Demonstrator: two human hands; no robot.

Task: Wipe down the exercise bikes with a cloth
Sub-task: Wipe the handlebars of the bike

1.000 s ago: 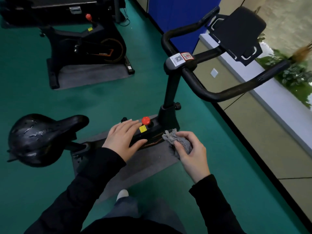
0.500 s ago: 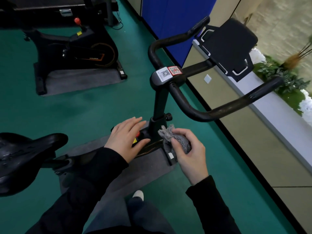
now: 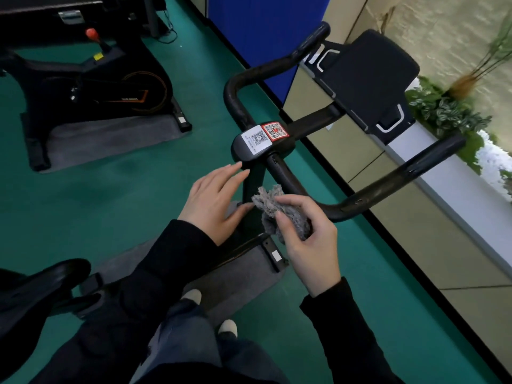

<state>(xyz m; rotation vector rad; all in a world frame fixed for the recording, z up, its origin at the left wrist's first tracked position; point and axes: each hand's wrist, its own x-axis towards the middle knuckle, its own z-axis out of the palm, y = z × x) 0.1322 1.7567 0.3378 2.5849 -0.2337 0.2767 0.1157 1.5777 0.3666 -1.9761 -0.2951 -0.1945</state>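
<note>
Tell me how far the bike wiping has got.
Done: nothing shows as wiped; no surface looks visibly cleaner. In hand: the right hand holds a bunched grey cloth beside the near bike's handlebar; whether it touches is unclear. The left hand, fingers straight, reaches toward the stem. Left: the handlebar, the seat and the second bike behind.

sleeves [image 3: 171, 261]: black, long | trousers [image 3: 188, 336]: grey-blue | shoes [image 3: 227, 327]: pale

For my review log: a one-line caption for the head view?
Right hand holds a grey cloth by the exercise bike's handlebar, left hand open beside it.
</note>
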